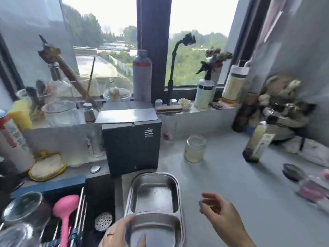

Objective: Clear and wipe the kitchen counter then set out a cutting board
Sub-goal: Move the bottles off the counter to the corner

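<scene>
Left hand (118, 232) at bottom edge of view, fingers curled over the near-left rim of a two-compartment steel tray (154, 202), thumb lying inside the near compartment. Grip closed on the tray. Tray sits at the front of the grey counter (240, 184), its left side just beside the sink (96, 198); both compartments look bare, though the near one is blurred.

Right hand (217, 209) enters from lower right, forearm angled up and to the left, palm turned toward the tray. Fingers loosely spread and slightly curled, holding nothing; it hovers just right of the tray, apart from its rim, above the counter.

Beyond the tray: black box (132, 148) standing against the window ledge, touching or nearly touching the tray's far end. Open glass jar (195, 148) with pale residue stands on the counter further back and to the right. Dark bottle (256, 142) with a pale label near the right wall, a round dark lid (292, 171) lying in front of it.

Sink holds a pink ladle (65, 213), a round perforated strainer (103, 221) and glassware at far left. Yellow-edged scrub pad (47, 166) rests on the ledge behind the sink. No cutting board identifiable.
</scene>
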Demonstrator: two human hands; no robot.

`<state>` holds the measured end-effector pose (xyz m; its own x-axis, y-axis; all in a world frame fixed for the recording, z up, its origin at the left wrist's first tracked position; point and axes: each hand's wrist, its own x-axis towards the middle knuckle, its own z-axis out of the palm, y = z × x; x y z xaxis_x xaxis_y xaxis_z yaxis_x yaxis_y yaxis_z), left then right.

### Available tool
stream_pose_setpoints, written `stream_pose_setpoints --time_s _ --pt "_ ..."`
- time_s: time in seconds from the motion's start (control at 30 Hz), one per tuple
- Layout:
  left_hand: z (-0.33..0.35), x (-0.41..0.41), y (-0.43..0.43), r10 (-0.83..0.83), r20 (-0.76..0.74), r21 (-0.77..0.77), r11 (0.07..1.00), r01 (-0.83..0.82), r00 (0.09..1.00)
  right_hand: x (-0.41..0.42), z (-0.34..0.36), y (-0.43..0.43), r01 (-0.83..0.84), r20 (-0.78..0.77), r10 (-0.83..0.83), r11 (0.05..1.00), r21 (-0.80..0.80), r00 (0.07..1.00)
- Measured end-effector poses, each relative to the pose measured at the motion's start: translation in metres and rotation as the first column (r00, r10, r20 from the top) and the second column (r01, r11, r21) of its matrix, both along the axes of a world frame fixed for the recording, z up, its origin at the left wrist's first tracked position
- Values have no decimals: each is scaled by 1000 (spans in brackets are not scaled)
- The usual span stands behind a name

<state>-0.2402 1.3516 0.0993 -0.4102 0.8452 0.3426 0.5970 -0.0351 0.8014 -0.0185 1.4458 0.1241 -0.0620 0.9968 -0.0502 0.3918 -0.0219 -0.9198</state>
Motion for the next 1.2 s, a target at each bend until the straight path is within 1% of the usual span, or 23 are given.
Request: stream_pose_setpoints --time_s 0.07,0.1,0.13,0.17,0.23,0.3,0.37,0.43,0.5,0.53,0.63,0.73,0.8,0.93,1.03,1.13,1.2 --pt "3 41 21 32 28 -26 999 -31 999 45 -7 19 79 -19 -79 997 22 997" --pt "6 60 35 10 26 -62 998 -9 1000 68 -11 29 119 -27 -118 993 26 993" --pt "10 84 49 17 -9 -92 996 -18 1000 91 -13 39 162 -33 -161 986 32 986" --pt "12 107 64 5 -16 -91 996 -6 1000 114 -15 49 211 -41 -209 977 42 977" --pt "13 147 93 -11 -16 -153 988 9 1000 159 -19 67 333 -38 -332 941 63 943" --pt "12 177 125 -11 39 -273 962 22 999 202 -25 83 500 27 -505 860 101 863" --pt "6 203 155 6 84 -341 940 23 996 238 -30 94 651 75 -671 737 181 738" --pt "-5 219 182 64 91 -357 934 -27 994 263 -36 103 736 96 -768 636 232 633" --pt "-15 226 205 147 100 -364 926 -101 984 281 -41 114 778 101 -813 579 243 573" --pt "-19 227 214 191 105 -362 921 -142 976 289 -44 120 775 105 -811 582 246 575" --pt "-30 222 240 290 119 -345 909 -235 950 299 -50 137 705 136 -743 666 243 655" --pt "-36 216 260 340 124 -334 899 -283 932 296 -57 146 660 72 -690 713 235 720" --pt "-38 212 272 361 121 -310 899 -311 925 289 -60 150 602 53 -624 771 210 780" --pt "-35 208 289 451 182 -307 870 -385 874 264 -71 161 500 -118 -489 861 93 864" --pt "-32 203 296 478 196 -313 858 -407 856 230 -74 169 438 -102 -432 898 36 896" --pt "-30 195 303 496 224 -337 847 -411 839 199 -71 181 267 -119 -264 964 15 957" --pt "-26 190 308 497 246 -359 844 -398 832 181 -65 190 170 -122 -170 985 -8 978"
